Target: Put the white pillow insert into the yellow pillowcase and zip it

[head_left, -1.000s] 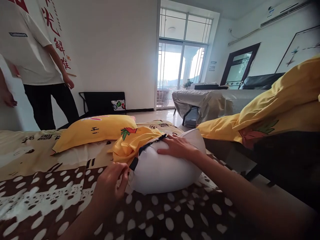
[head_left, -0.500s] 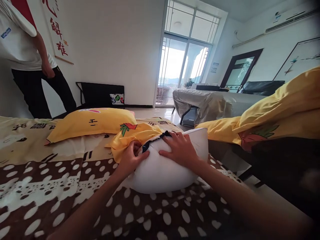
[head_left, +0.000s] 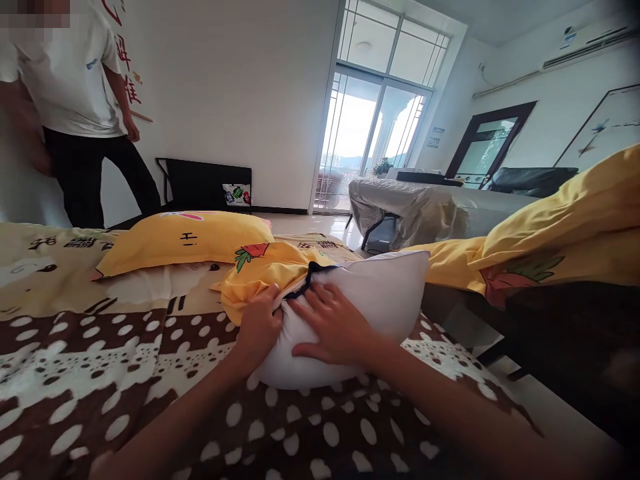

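A white pillow [head_left: 380, 287] lies on the bed, its left end inside a bunched yellow pillowcase [head_left: 265, 273] with a carrot print. The case's opening has a dark trim that crosses the pillow. My left hand [head_left: 263, 327] is closed on the edge of the pillowcase, thumb upward, at the near side of the opening. Spread flat on the pillow is my right hand [head_left: 333, 327], its fingertips close to the dark trim. Beyond them rests a plump yellow pillow [head_left: 195, 240] with "Hi" on it.
A patterned brown and cream blanket [head_left: 135, 360] covers the bed. More yellow fabric [head_left: 550, 233] with a carrot print hangs at the right. Behind stand a plastic-covered table [head_left: 400, 200] and a black bench [head_left: 205, 180]. A person in a white shirt [head_left: 75, 73] stands at the far left.
My right hand has moved from the dark trim down and left onto the white pillow. My left thumb has shifted up to the case edge. The person at the left has turned and moved.
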The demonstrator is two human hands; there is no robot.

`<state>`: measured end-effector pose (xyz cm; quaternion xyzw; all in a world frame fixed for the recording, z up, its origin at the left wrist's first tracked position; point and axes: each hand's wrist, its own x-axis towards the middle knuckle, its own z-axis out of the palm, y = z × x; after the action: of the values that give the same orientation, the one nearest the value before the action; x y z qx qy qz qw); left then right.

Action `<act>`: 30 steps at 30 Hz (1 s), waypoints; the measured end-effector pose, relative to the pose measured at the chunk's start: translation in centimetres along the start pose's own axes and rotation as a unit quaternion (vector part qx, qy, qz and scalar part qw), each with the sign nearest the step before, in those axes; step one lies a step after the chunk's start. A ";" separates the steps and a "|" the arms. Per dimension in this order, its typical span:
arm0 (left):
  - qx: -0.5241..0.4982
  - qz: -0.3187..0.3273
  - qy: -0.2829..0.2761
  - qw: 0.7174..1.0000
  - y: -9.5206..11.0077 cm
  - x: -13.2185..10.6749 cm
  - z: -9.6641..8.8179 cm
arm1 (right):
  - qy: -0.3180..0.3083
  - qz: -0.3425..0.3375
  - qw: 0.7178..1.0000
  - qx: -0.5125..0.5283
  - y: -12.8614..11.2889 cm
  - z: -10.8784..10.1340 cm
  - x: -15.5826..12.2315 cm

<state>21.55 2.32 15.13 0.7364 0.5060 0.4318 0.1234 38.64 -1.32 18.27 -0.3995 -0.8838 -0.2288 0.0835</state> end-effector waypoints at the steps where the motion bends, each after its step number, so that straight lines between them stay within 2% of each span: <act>1: 0.017 0.003 0.002 1.000 0.1 -0.1 -0.1 | -0.013 0.009 1.000 0.001 0.1 0.1 0.6; 5: 0.050 0.003 -0.006 0.999 1.1 -0.7 -0.8 | -0.047 0.048 0.998 0.010 1.4 0.4 1.8; 9: -0.007 0.021 -0.048 0.999 1.2 -1.7 -2.0 | -0.033 0.087 0.996 0.015 2.3 0.7 0.7; 11: -0.044 0.023 -0.081 0.996 0.2 -2.3 -2.6 | -0.013 0.101 0.995 0.014 2.5 0.9 -0.2; 14: -0.073 0.010 -0.136 0.988 -2.4 -3.0 -3.1 | 0.022 0.127 0.992 0.009 2.7 1.1 -1.1; 16: -0.083 0.000 -0.176 0.981 -4.0 -3.1 -3.1 | 0.041 0.147 0.988 0.006 3.0 1.2 -1.4; 18: -0.085 0.012 -0.188 0.978 -4.8 -3.0 -2.7 | 0.057 0.163 0.985 0.005 3.3 1.3 -1.8; 21: -0.065 0.050 -0.129 0.988 -4.4 -2.7 -1.1 | 0.092 0.181 0.979 -0.011 3.5 1.5 -2.9; 24: -0.054 0.065 -0.042 0.996 -2.8 -2.0 1.1 | 0.154 0.195 0.967 -0.050 3.4 1.6 -4.7; 27: -0.048 0.076 0.018 0.996 -1.2 -1.0 3.0 | 0.221 0.208 0.948 -0.099 2.9 1.3 -6.6; 29: -0.042 0.090 0.046 0.994 -0.2 0.0 3.8 | 0.237 0.175 0.947 -0.126 2.2 1.0 -7.3; 30: -0.039 0.096 0.057 0.993 0.3 0.4 4.1 | 0.226 0.145 0.954 -0.135 1.7 0.9 -7.5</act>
<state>24.89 3.61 13.08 0.7505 0.4218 0.5024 0.0804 44.93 -4.96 15.58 -0.4687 -0.7351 -0.4159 0.2588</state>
